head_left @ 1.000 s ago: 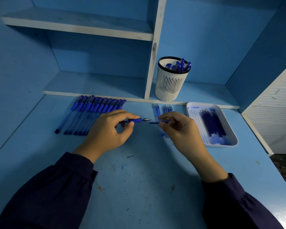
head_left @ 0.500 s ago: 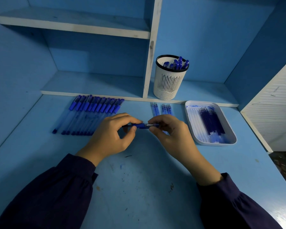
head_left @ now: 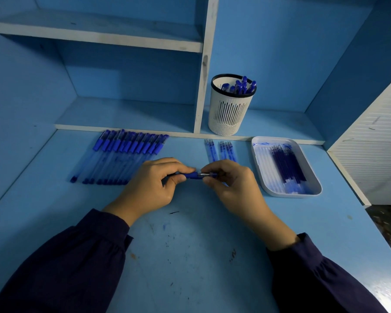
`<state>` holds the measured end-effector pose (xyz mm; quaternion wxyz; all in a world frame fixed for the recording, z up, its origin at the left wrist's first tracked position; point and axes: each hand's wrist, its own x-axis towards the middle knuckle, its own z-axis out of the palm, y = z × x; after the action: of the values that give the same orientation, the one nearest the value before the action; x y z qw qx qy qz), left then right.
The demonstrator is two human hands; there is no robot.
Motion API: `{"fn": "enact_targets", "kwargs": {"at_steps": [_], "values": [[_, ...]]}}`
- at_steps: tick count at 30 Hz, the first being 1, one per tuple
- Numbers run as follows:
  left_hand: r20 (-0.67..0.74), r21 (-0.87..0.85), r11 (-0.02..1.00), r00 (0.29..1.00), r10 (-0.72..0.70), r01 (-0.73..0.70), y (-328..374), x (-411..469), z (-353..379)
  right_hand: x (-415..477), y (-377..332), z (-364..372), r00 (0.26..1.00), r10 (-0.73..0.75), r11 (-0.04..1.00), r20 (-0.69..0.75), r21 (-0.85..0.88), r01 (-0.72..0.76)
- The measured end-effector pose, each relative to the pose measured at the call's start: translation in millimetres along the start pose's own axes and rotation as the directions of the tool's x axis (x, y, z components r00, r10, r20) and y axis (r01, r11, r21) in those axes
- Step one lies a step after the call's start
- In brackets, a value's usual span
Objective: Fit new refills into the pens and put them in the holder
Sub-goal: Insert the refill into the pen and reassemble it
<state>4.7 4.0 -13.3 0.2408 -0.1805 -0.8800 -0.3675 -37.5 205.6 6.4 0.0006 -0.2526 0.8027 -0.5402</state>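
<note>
Above the middle of the desk my left hand (head_left: pixel 152 184) grips a blue pen (head_left: pixel 193 175) by its barrel. My right hand (head_left: pixel 231 184) pinches the pen's metal tip end. A row of several capped blue pens (head_left: pixel 120 158) lies on the desk to the left. Several loose refills (head_left: pixel 220 150) lie just beyond my right hand. The white slotted holder (head_left: pixel 230 109), with several blue pens standing in it, sits on the low shelf at the back. A white tray (head_left: pixel 280 193) at the right holds several dark blue refills.
A blue shelf unit with a white upright divider (head_left: pixel 203 64) rises behind the desk. A white slatted panel (head_left: pixel 375 143) stands at the right edge. The desk surface (head_left: pixel 190 256) in front of my hands shows ink marks.
My right hand has moved left up to the pen, closing the gap. It now pinches the tip end, where earlier it held a separate piece apart from the pen.
</note>
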Motion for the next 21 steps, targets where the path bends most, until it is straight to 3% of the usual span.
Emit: {"fn": "enact_targets", "kwargs": {"at_steps": [6,11,21], "values": [[0.013,0.006,1.000,1.000,-0.020,0.020,-0.9,-0.6,0.9,-0.9,1.6,1.9,1.000,0.015,1.000,0.004,-0.011,-0.015],[-0.033,-0.104,0.989,0.994,-0.106,0.102,-1.7,4.9,-0.1,2.2,-7.0,6.8,0.995,0.086,0.975,-0.058,0.210,-0.072],[-0.138,-0.126,0.990,0.987,-0.084,0.066,16.9,9.1,5.1,-7.3,-21.0,7.6,0.964,-0.005,0.937,-0.266,0.335,0.097]]}}
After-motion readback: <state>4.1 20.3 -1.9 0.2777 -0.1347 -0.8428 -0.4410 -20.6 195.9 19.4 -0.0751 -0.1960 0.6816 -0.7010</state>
